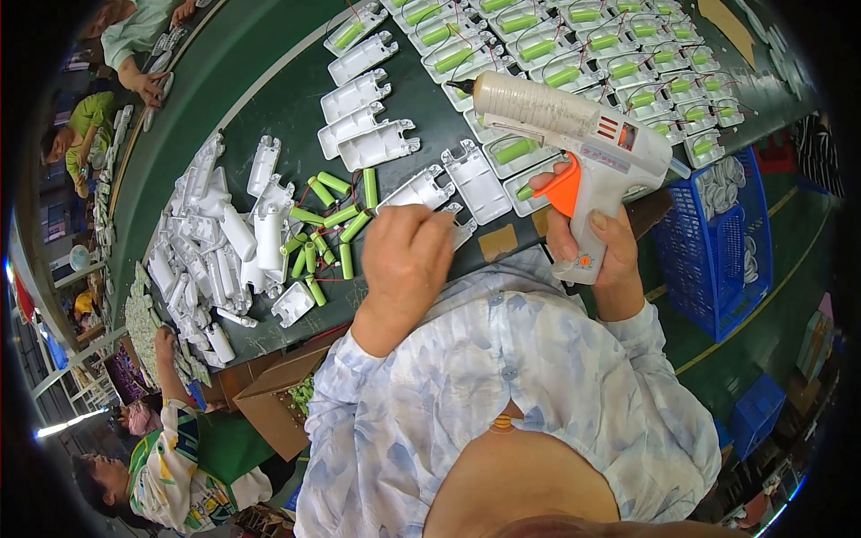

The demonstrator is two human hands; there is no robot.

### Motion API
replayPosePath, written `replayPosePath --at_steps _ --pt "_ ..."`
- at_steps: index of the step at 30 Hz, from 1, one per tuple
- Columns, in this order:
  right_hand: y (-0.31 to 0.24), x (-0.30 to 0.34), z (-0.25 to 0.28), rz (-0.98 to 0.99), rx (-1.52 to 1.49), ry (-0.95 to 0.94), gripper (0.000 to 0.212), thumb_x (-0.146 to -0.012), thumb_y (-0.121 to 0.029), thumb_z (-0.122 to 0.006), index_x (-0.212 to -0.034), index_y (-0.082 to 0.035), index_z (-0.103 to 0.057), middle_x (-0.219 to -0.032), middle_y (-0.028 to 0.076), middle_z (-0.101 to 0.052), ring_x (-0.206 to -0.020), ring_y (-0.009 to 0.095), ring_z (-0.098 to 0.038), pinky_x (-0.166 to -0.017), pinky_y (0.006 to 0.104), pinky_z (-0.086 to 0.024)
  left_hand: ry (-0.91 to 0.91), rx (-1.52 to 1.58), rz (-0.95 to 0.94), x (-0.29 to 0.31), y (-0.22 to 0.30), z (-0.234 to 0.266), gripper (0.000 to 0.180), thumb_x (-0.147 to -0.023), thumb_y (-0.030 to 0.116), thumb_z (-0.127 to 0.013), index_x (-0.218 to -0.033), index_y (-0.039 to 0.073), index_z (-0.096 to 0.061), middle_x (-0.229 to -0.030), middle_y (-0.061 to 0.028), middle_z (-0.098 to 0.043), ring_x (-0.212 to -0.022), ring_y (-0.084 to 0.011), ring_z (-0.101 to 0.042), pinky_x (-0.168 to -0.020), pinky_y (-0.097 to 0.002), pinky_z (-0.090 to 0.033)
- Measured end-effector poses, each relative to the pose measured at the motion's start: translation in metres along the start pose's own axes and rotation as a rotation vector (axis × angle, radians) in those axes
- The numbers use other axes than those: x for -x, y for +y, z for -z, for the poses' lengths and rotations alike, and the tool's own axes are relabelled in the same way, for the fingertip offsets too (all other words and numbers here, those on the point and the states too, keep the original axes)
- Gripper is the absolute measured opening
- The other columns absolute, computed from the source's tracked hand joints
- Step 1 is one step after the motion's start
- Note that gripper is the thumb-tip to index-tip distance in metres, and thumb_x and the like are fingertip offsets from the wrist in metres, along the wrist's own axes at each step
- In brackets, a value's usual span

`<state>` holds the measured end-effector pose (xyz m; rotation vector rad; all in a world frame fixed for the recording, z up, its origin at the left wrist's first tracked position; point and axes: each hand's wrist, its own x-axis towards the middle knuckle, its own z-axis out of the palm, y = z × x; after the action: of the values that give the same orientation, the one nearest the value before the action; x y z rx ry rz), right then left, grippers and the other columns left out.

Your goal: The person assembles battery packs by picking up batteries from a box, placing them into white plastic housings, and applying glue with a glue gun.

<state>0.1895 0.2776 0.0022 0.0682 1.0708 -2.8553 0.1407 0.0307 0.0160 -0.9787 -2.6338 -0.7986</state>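
My right hand (pixel 613 258) is wrapped round the handle of a white hot glue gun (pixel 574 121), with fingers by its orange trigger (pixel 563 185). The gun's dark nozzle points left, above rows of white shells. My left hand (pixel 405 264) is closed near the table's front edge. Its fingertips are hidden, so what they hold, if anything, cannot be made out. Just beyond its knuckles lies a white plastic shell (pixel 419 190), and an open shell (pixel 477 182) rests to its right. Loose green battery cells (pixel 341 216) lie in a small heap left of that hand.
White shells are piled (pixel 211 233) on the left of the green table (pixel 269 99). Rows of shells with green cells and wires (pixel 547 49) cover the far right. A blue crate (pixel 708 260) stands beside the table, a cardboard box (pixel 273 403) below it. Other people work at left.
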Motion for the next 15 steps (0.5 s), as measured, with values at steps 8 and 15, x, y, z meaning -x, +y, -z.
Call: replayPosePath --at_steps 8,15 --pt "0.001 0.003 -0.001 -0.005 0.012 -0.012 0.064 -0.088 -0.026 -0.064 -0.138 0.003 -0.037 -0.134 0.031 -0.052 -0.052 0.014 -0.055 -0.050 0.0272 -0.047 -0.122 -0.061 -0.079 -0.012 0.010 -0.032 0.031 -0.066 0.008 -0.079 -0.095 0.011 -0.070 -0.095 -0.0055 -0.060 -0.089 -0.0266 -0.057 -0.074 -0.0378 -0.045" --pt "-0.005 0.003 -0.007 0.011 0.049 0.034 0.065 -0.087 -0.032 -0.064 -0.133 0.010 -0.046 -0.105 0.023 -0.065 -0.058 0.012 -0.054 -0.053 0.0245 -0.046 -0.036 0.221 -0.076 -0.010 0.005 -0.007 0.023 -0.068 0.002 -0.074 -0.089 0.007 -0.070 -0.094 -0.0067 -0.059 -0.088 -0.0271 -0.055 -0.076 -0.0383 -0.044"
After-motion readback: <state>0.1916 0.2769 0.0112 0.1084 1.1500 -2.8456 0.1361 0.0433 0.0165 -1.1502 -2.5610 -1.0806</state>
